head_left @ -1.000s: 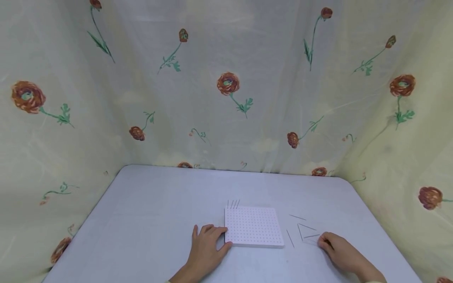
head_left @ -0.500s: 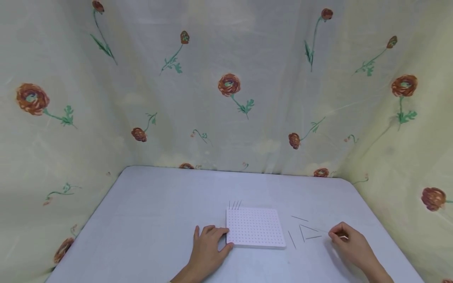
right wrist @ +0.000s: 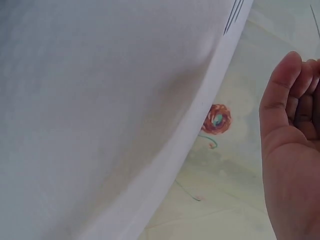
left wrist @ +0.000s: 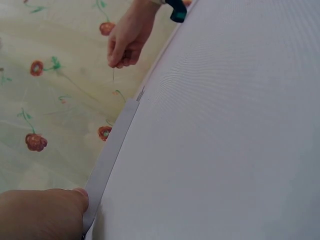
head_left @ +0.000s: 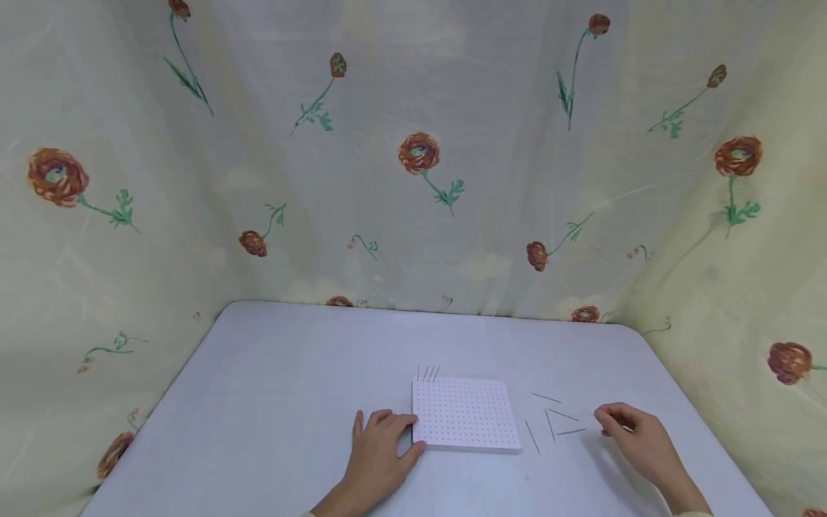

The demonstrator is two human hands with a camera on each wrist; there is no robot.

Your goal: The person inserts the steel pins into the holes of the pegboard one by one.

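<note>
From the head view, the left hand [head_left: 377, 449] rests flat against the left edge of the white pegboard [head_left: 465, 414], its fingers relaxed on the worktop [head_left: 291, 380]. Right of the pegboard lie loose needles [head_left: 549, 420]; beyond them the right hand [head_left: 629, 434] hovers, fingers curled, pinching one thin needle.

The left wrist view shows the right hand [left wrist: 127, 37] with a needle [left wrist: 113, 75] hanging from its pinch.

In the right wrist view the fingers [right wrist: 300, 85] curl inward.

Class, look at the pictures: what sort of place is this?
Probably a makeshift tabletop workspace: a plain white table screened by floral cloth, holding a dotted pegboard and loose thin pins.
</note>
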